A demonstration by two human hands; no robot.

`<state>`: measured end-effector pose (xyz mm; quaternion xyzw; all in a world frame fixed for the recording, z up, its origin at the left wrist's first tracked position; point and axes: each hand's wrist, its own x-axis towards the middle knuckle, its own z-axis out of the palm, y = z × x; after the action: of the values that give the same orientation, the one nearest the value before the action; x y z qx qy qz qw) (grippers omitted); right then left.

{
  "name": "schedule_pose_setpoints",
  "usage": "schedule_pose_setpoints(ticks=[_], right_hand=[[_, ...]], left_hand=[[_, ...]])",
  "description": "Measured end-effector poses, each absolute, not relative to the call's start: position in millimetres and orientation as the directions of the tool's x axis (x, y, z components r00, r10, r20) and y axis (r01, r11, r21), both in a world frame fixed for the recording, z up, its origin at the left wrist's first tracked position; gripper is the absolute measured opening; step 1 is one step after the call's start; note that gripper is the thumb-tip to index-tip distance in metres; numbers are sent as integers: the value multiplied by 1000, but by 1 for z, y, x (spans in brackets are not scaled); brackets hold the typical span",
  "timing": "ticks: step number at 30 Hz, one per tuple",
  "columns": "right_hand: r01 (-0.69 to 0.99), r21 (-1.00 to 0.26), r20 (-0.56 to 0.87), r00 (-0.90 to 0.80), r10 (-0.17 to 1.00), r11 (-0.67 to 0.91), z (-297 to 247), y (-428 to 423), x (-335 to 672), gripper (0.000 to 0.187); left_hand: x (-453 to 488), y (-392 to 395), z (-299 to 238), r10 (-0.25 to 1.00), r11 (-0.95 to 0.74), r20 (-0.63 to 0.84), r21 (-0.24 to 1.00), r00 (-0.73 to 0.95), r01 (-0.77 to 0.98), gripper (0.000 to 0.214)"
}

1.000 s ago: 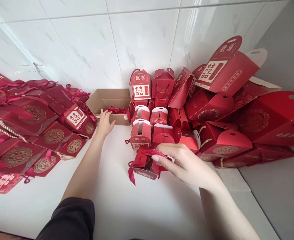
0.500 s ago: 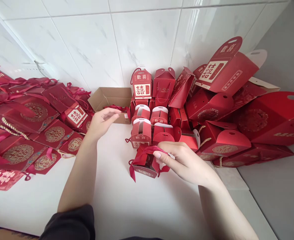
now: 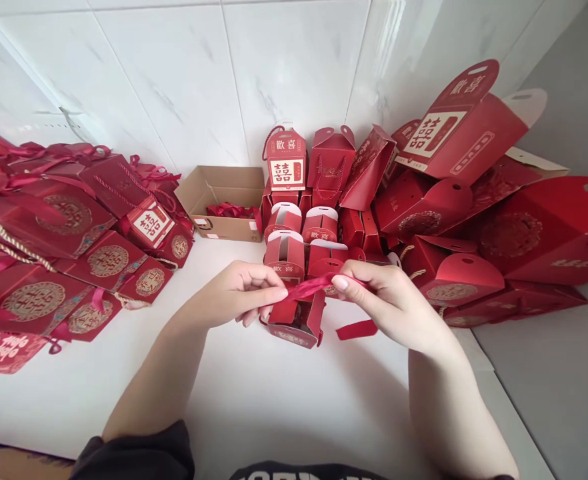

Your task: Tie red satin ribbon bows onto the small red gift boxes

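A small red gift box (image 3: 297, 321) sits on the white floor just in front of me. A red ribbon (image 3: 310, 287) stretches across its top. My left hand (image 3: 241, 292) pinches the ribbon's left end, and my right hand (image 3: 385, 299) pinches the right part of it. A loose ribbon tail (image 3: 357, 329) lies on the floor under my right hand. Behind the box stand several small red boxes with white handles (image 3: 285, 252).
An open cardboard box (image 3: 224, 200) holding red ribbons stands by the tiled wall. Flat red gift boxes with gold emblems (image 3: 74, 247) are piled at the left. Larger red boxes (image 3: 454, 200) are heaped at the right. Bare white floor lies near me.
My left hand has come back from the cardboard box to the small gift box and has taken hold of the ribbon. My right hand has lifted the ribbon slightly.
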<state>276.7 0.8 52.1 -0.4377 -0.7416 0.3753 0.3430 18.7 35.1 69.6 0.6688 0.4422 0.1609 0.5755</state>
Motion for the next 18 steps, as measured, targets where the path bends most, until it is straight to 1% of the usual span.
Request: schedule_pose_setpoints(ticks=[3, 5, 7, 9, 11, 13, 14, 15, 18], right_hand=[[366, -893, 123, -359, 925, 261, 55, 1, 288, 30], [381, -888, 114, -363, 925, 259, 57, 1, 297, 30], [420, -869, 83, -397, 914, 261, 59, 1, 304, 30], [431, -864, 25, -478, 878, 259, 60, 3, 307, 31], [384, -874, 38, -557, 829, 298, 59, 7, 302, 29], [294, -883, 138, -583, 801, 366, 54, 12, 291, 28], [249, -892, 185, -558, 809, 376, 51, 14, 284, 29], [214, -907, 183, -575, 797, 362, 46, 17, 276, 30], [144, -963, 60, -708, 704, 227, 33, 22, 259, 37]], left_hand=[[10, 37, 73, 757, 41, -302, 907, 580, 419, 24], [8, 37, 74, 760, 18, -276, 914, 588, 405, 24], [9, 37, 73, 770, -21, -242, 915, 591, 403, 23], [11, 37, 70, 776, -81, -204, 906, 597, 415, 22], [16, 36, 67, 768, -146, -173, 890, 617, 431, 20], [22, 34, 63, 742, -196, -157, 880, 652, 434, 19], [25, 33, 62, 725, -211, -152, 879, 671, 428, 19], [27, 31, 61, 711, -225, -146, 879, 688, 419, 19], [31, 29, 61, 692, -253, -134, 875, 709, 412, 22]])
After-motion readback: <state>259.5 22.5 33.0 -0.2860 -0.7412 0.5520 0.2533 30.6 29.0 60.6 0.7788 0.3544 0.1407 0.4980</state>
